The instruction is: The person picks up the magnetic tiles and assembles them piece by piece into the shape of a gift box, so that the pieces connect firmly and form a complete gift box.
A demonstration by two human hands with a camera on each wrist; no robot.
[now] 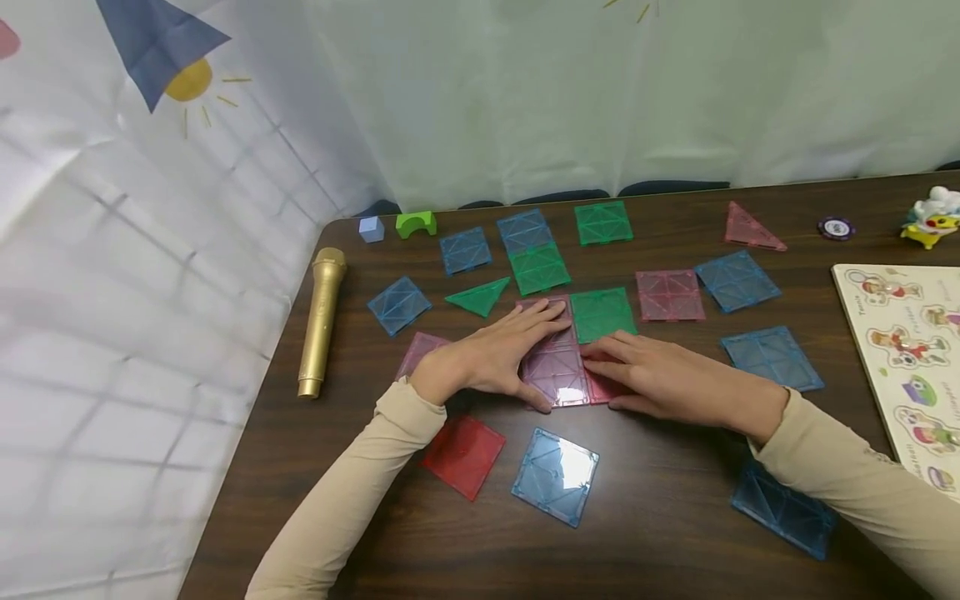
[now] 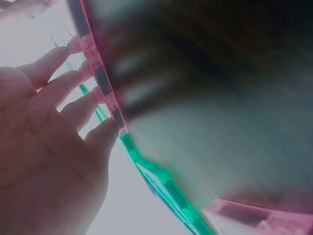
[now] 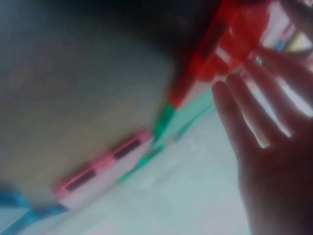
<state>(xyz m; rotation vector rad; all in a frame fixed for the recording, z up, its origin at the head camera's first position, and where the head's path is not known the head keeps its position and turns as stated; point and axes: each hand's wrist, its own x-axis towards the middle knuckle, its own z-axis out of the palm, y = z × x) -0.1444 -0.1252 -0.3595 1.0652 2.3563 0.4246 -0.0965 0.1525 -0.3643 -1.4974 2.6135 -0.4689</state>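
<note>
My left hand point(image 1: 491, 354) lies with spread fingers on two joined pink magnetic tiles point(image 1: 558, 375); the thumb touches the near edge. In the left wrist view, its fingertips meet the edge of a pink tile point(image 2: 102, 81). My right hand point(image 1: 667, 379) rests its fingers on a red tile point(image 1: 602, 388) set against the pink one, partly covering it. In the right wrist view, those fingers point(image 3: 239, 107) are fairly straight beside the red tile point(image 3: 205, 58). A green square tile point(image 1: 603, 312) adjoins the pink and red tiles at the far side.
Loose blue tiles point(image 1: 557, 477), a red tile point(image 1: 465, 457), a green triangle point(image 1: 480, 297) and other tiles lie around the hands. A gold microphone point(image 1: 321, 321) is at the left, a sticker board point(image 1: 900, 350) at the right. A chip point(image 1: 836, 228) and small figure point(image 1: 932, 218) sit far right.
</note>
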